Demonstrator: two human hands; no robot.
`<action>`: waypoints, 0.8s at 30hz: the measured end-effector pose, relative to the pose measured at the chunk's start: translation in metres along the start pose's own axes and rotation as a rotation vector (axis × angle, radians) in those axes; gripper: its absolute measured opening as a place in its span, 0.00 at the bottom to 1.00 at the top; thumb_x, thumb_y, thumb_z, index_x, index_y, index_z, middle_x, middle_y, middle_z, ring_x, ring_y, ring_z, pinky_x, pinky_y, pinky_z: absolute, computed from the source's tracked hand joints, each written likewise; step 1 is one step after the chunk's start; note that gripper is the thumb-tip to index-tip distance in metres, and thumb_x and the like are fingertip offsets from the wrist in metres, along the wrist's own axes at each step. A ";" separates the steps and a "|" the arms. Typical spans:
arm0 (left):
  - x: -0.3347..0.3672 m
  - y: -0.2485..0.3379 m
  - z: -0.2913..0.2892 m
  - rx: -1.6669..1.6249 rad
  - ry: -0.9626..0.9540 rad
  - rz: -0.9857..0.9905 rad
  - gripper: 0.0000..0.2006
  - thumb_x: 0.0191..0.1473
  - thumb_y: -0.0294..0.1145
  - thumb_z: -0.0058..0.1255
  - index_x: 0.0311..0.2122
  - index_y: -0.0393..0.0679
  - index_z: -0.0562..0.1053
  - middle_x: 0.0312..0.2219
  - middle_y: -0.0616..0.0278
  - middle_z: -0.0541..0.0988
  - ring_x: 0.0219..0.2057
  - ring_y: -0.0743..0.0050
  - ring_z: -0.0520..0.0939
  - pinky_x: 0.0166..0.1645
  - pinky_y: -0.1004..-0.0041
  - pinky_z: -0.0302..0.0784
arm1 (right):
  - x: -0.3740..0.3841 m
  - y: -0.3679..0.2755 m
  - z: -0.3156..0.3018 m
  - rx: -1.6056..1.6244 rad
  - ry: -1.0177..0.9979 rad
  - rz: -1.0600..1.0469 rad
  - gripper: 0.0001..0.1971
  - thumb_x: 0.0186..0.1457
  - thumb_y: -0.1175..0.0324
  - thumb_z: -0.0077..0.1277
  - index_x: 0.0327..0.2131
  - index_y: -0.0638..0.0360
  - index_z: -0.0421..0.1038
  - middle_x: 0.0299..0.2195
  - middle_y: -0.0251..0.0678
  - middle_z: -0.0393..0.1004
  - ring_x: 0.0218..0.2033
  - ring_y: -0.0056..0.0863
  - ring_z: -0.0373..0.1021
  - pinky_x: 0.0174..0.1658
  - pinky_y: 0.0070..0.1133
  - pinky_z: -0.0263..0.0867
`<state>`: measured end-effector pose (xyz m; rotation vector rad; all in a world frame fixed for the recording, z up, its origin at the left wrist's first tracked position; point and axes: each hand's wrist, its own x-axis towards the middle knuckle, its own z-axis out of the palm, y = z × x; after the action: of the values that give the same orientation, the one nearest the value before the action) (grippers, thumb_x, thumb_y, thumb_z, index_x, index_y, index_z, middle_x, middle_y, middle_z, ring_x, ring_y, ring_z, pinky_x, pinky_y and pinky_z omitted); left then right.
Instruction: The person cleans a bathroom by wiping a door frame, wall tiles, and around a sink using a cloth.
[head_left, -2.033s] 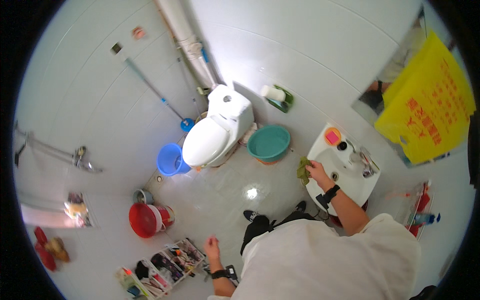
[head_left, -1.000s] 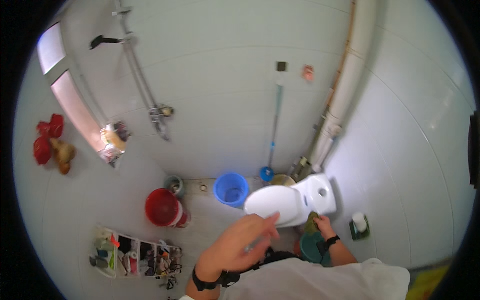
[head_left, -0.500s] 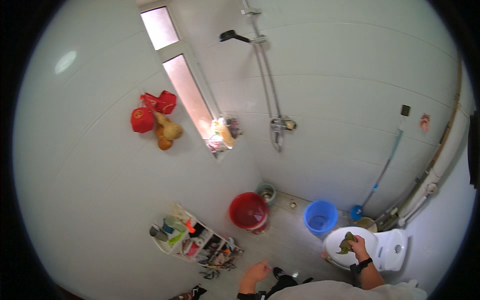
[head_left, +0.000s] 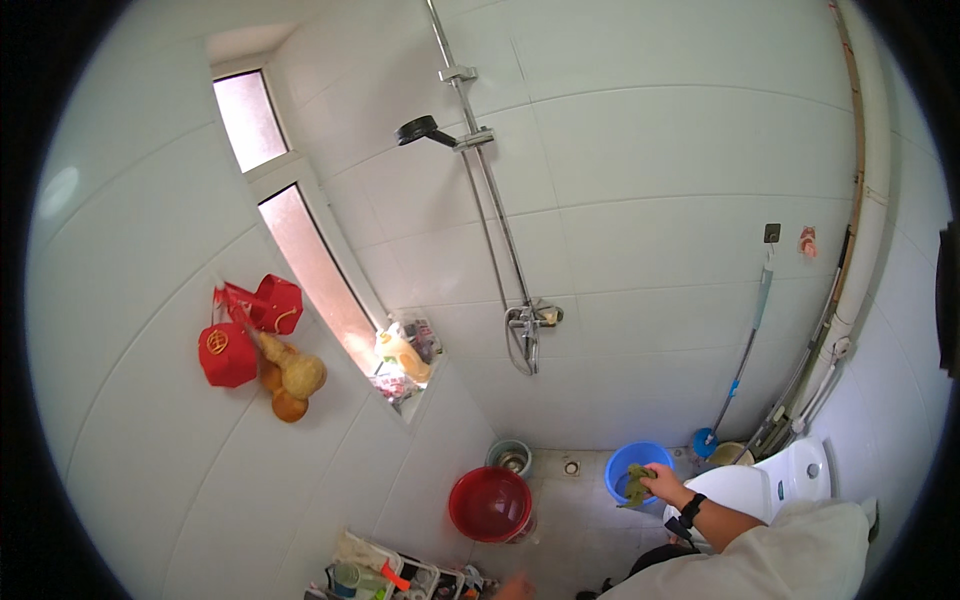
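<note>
My right hand [head_left: 663,484] is closed on a crumpled olive-green cloth [head_left: 637,487], which hangs over the blue bucket [head_left: 640,453] on the floor. A dark band circles the right wrist. Just beside that forearm is the white toilet [head_left: 738,490], its lid down. My left hand [head_left: 515,588] shows only as a smeared patch at the lower edge, near the white storage rack [head_left: 362,548]; its fingers cannot be made out. The red bucket [head_left: 490,503] stands on the floor between my two hands, apart from both.
A small grey-green bucket [head_left: 511,458] sits in the corner behind the red one, near a floor drain [head_left: 571,467]. A blue-headed long brush [head_left: 706,440] leans by the toilet. Shower pipes [head_left: 490,190] run up the far wall. Red ornaments and gourds [head_left: 300,375] hang at left.
My right hand has carried the cloth left from above the toilet lid to over the blue bucket. My left hand has dropped toward the lower edge. The view has tilted up.
</note>
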<state>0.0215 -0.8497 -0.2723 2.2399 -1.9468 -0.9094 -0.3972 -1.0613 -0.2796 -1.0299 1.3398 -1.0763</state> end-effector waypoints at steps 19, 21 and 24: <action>0.211 0.131 -0.179 -0.384 0.210 0.368 0.21 0.63 0.38 0.44 0.55 0.35 0.71 0.52 0.42 0.75 0.57 0.47 0.73 0.62 0.59 0.66 | 0.299 -0.419 -0.092 0.005 0.884 -1.146 0.17 0.59 0.75 0.51 0.52 0.66 0.67 0.47 0.44 0.73 0.46 0.34 0.72 0.48 0.27 0.70; 0.230 0.152 -0.196 -0.373 0.239 0.414 0.20 0.63 0.37 0.44 0.55 0.35 0.71 0.52 0.42 0.75 0.56 0.46 0.73 0.62 0.59 0.66 | 0.312 -0.490 -0.098 0.022 0.890 -1.299 0.17 0.60 0.77 0.48 0.54 0.65 0.66 0.52 0.45 0.69 0.49 0.35 0.70 0.49 0.27 0.70; 0.269 0.189 -0.216 -0.380 0.403 0.541 0.17 0.64 0.32 0.42 0.54 0.36 0.72 0.50 0.41 0.76 0.54 0.44 0.75 0.60 0.59 0.68 | 0.312 -0.596 -0.093 -0.374 1.060 -1.576 0.20 0.58 0.78 0.48 0.55 0.63 0.66 0.53 0.45 0.67 0.53 0.40 0.67 0.54 0.30 0.67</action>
<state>-0.0395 -1.2095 -0.1268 1.4411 -1.8455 -0.6226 -0.5038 -1.4897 0.2363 -2.0231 1.3792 -2.8996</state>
